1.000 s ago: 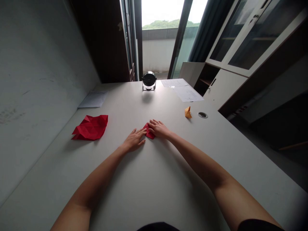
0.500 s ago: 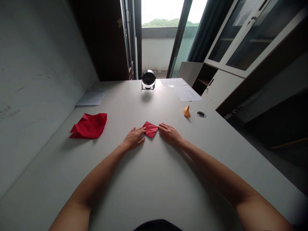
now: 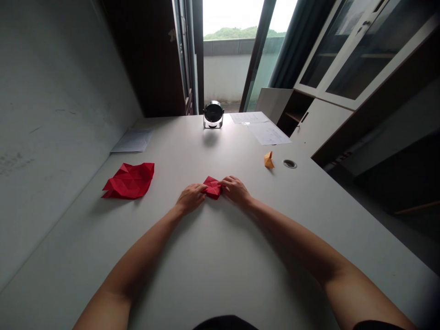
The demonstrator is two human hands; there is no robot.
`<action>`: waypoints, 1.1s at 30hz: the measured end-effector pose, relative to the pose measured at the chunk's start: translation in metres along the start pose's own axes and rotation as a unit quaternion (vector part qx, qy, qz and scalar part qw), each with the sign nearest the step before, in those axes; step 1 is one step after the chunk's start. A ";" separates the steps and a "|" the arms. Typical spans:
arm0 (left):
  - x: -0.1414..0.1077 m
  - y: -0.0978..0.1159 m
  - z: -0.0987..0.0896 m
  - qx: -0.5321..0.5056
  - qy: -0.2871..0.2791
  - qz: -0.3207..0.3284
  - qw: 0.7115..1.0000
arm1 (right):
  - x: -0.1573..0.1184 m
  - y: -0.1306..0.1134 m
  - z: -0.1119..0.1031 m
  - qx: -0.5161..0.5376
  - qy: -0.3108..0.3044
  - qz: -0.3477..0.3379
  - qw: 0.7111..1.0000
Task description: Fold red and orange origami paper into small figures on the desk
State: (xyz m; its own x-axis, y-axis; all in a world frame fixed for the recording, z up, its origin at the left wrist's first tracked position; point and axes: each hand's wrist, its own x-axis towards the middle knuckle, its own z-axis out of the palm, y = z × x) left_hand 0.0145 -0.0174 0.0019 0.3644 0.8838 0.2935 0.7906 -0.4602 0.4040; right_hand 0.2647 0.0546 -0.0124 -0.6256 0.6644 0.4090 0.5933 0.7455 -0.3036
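Observation:
A small folded red paper (image 3: 212, 188) lies on the white table (image 3: 213, 256) between my hands. My left hand (image 3: 191, 197) grips its left corner, thumb and fingers closed on the edge. At the right corner, my right hand (image 3: 235, 189) pinches the paper with its fingertips. Creases cross the paper's top, and its sides look slightly raised. Off to the left rests a larger creased sheet of red paper (image 3: 130, 181), touched by neither hand.
An orange folded paper piece (image 3: 268, 160) stands to the right, beside a round cable hole (image 3: 289, 163). Toward the back are a small round black fan-like device (image 3: 213, 113), printed sheets (image 3: 270, 133) and a pale paper stack (image 3: 132, 140). A wall (image 3: 62, 114) borders the left.
My right hand has moved left, and its fingers now pinch the small red paper's right corner. My left hand's fingers have closed on the left corner. The paper's edges have lifted a little.

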 end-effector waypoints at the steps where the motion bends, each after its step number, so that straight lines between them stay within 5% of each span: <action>1: 0.000 0.000 0.000 -0.002 0.006 -0.004 1.000 | 0.001 0.000 0.001 0.007 -0.002 0.000 1.000; 8: 0.002 -0.006 0.001 0.040 0.055 -0.043 0.997 | 0.011 -0.006 0.001 0.065 -0.028 0.056 0.996; 16: 0.004 -0.014 0.003 0.007 0.056 -0.077 0.995 | 0.026 -0.018 0.004 0.008 -0.051 0.165 0.985; 21: 0.002 -0.011 0.002 0.034 0.061 -0.077 0.995 | 0.029 -0.027 0.007 -0.042 -0.055 0.166 0.984; 33: 0.002 -0.005 0.005 0.076 -0.046 0.029 0.996 | 0.036 -0.034 0.009 -0.137 -0.099 0.203 0.964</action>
State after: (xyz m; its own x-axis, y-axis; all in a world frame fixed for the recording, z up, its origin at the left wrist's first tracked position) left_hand 0.0143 -0.0133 -0.0041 0.4505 0.8629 0.2290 0.8296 -0.4994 0.2497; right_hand 0.2170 0.0536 0.0052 -0.3813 0.9162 0.1234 0.9046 0.3973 -0.1545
